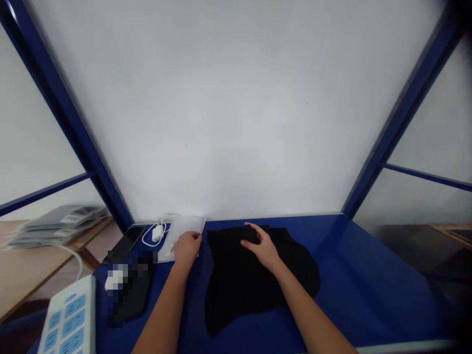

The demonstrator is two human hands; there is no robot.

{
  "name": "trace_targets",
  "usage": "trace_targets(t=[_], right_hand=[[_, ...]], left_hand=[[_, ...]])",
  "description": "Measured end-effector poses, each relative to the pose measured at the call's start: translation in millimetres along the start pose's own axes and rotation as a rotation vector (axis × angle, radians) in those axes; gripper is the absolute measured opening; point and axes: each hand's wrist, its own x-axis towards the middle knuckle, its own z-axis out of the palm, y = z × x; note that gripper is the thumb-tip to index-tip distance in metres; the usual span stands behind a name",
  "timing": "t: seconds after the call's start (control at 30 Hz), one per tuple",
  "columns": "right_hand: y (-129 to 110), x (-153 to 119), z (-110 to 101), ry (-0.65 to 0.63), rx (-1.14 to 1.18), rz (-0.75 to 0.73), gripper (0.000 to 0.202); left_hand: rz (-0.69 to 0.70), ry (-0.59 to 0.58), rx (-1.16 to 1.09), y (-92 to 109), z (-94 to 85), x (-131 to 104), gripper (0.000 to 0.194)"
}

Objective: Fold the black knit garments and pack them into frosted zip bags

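A black cloth [236, 275] lies spread on the blue table, in front of the wall. My right hand [261, 246] is on its upper part, thumb and fingers closed round a bunched fold of the black fabric. Left of the cloth, my left hand [188, 248] rests at the right edge of a flat whitish plastic bag [180, 226]. Its fingers are curled together near the bag's edge, and whatever they may hold is too small to make out.
A white charger with cable [158, 233], a dark phone [127, 243] and a black pouch [138, 295] lie at the left. A power strip [68, 319] is at the near left. Blue frame posts flank the blue table [354, 275]. Packets [59, 226] lie on a wooden table.
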Motion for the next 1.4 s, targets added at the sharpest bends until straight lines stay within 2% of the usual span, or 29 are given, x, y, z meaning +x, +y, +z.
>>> trace_targets(t=[0.1, 0.17, 0.2, 0.23, 0.3, 0.4, 0.6, 0.77, 0.87, 0.93, 1.0, 1.1, 1.17, 1.23, 1.4], right_hand=[[-5, -3, -1, -0.040, -0.001, -0.007, 0.063], [-11, -7, -1, -0.137, -0.001, -0.019, 0.067], [-14, -10, 0, -0.199, -0.014, -0.034, 0.069], [-18, -13, 1, -0.251, -0.043, -0.060, 0.071], [-25, -19, 6, -0.299, -0.148, -0.140, 0.073], [-30, -25, 14, -0.290, -0.313, -0.232, 0.072], [-33, -27, 14, -0.273, -0.433, -0.196, 0.071], [-40, -30, 16, -0.268, -0.477, -0.305, 0.073], [-37, -30, 18, -0.268, -0.543, -0.274, 0.072], [-33, -28, 17, -0.255, -0.591, -0.241, 0.071], [-27, -26, 15, -0.235, -0.621, -0.214, 0.066], [-22, -24, 11, -0.214, -0.604, -0.158, 0.064], [-20, -24, 9, -0.220, -0.560, -0.117, 0.067], [-22, -24, 7, -0.238, -0.512, -0.100, 0.069], [-38, -26, 6, -0.330, -0.375, -0.168, 0.067]], left_hand=[[0.067, 0.147, -0.115, 6, -7.7, -6, 0.024], [0.225, 0.289, -0.253, 16, -10.2, -14, 0.021], [0.334, 0.325, -0.315, 23, -10.3, -19, 0.019], [0.449, 0.321, -0.360, 29, -9.7, -25, 0.017], [0.654, 0.226, -0.415, 41, -7.4, -37, 0.016], [0.803, 0.094, -0.478, 53, -4.7, -49, 0.016], [0.776, 0.204, -0.587, 54, -8.4, -51, 0.012], [0.837, 0.152, -0.606, 55, -7.7, -53, 0.013], [0.854, 0.117, -0.597, 57, -6.7, -56, 0.015], [0.862, 0.138, -0.590, 57, -7.0, -57, 0.014], [0.829, 0.261, -0.592, 56, -8.7, -57, 0.013], [0.705, 0.525, -0.583, 52, -13.5, -54, 0.009], [0.641, 0.622, -0.568, 50, -16.1, -51, 0.008], [0.609, 0.613, -0.552, 50, -16.2, -49, 0.008], [0.637, 0.344, -0.527, 56, -6.5, -52, 0.017]])
